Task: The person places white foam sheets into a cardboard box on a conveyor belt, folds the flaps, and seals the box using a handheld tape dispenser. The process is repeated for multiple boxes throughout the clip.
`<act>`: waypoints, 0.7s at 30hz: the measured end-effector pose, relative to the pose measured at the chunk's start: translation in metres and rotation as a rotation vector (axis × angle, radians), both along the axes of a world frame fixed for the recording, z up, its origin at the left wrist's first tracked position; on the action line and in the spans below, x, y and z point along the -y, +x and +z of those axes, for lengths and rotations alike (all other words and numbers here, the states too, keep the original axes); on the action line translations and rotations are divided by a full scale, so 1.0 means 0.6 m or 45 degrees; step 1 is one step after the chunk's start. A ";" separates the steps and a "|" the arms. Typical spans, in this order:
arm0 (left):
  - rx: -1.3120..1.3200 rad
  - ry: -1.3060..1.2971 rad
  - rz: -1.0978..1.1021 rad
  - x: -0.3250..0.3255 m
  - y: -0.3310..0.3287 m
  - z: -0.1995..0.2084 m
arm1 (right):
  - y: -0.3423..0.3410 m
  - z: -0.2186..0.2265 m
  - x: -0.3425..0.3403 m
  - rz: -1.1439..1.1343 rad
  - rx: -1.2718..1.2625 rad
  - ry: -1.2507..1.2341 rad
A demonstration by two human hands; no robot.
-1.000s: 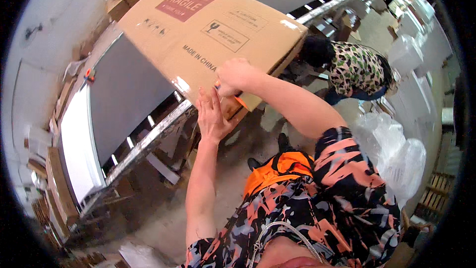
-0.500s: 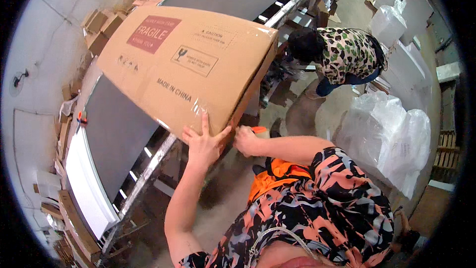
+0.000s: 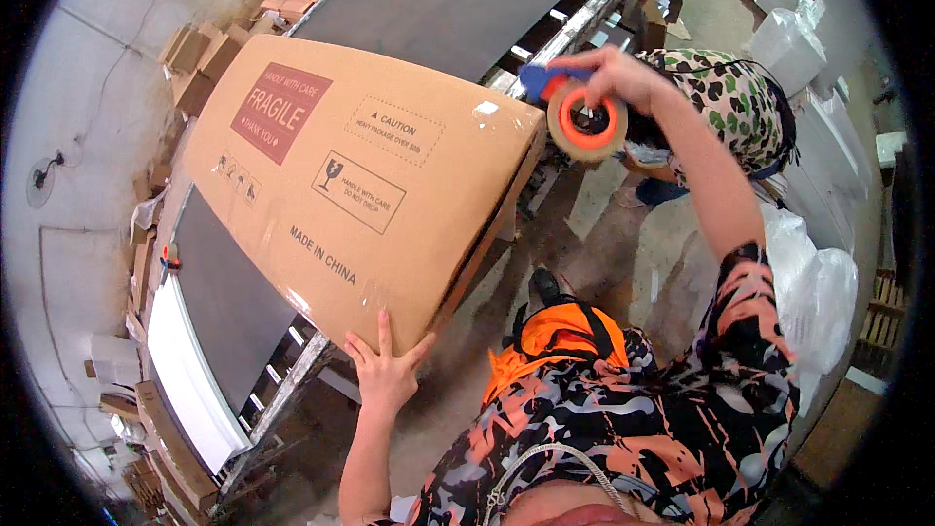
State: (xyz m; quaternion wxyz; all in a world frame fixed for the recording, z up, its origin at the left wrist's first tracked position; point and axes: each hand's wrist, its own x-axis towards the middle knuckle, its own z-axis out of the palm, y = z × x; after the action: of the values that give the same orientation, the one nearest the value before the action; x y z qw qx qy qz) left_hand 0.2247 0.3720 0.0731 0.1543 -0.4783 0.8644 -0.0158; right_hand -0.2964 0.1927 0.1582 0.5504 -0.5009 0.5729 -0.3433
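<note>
A large brown cardboard box [image 3: 321,156] with a dark red label and printed handling marks lies across the grey belt of a conveyor [image 3: 429,10]. My left hand [image 3: 387,375] rests on its near corner, fingers spread flat over a shiny strip of clear tape. Beyond the box's right end, my right hand [image 3: 616,76] is raised, gripping a tape dispenser [image 3: 577,144] with a blue part, an orange core and a roll of tape. The dispenser is beside the far right corner; whether it touches the cardboard I cannot tell.
A co-worker in a camouflage shirt [image 3: 726,102] bends down just past my right hand. White panels [image 3: 190,370] lie on the belt at left, with another tape dispenser [image 3: 169,258] at their far end. Plastic-wrapped bundles [image 3: 804,282] stand at right. Stacked cartons [image 3: 205,58] line the wall.
My right hand has risen from the box's near end to its far right corner, bringing the tape dispenser into plain view. My left hand stays on the near corner.
</note>
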 end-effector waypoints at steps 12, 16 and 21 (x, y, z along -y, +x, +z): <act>-0.057 -0.053 0.032 0.021 0.001 -0.023 | -0.140 -0.231 0.217 0.424 0.229 0.810; 0.001 -0.044 0.042 0.011 -0.001 -0.023 | -0.122 -0.234 0.051 0.263 0.165 0.495; 0.107 0.171 0.072 0.030 -0.020 0.011 | 0.062 -0.275 -0.199 -0.225 0.750 0.553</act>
State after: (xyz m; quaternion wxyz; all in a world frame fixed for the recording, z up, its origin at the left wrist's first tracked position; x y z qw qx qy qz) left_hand 0.2127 0.3542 0.0794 0.2227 -0.4898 0.8425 0.0265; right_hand -0.2592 0.3120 -0.0067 0.7534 -0.2009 0.4904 -0.3893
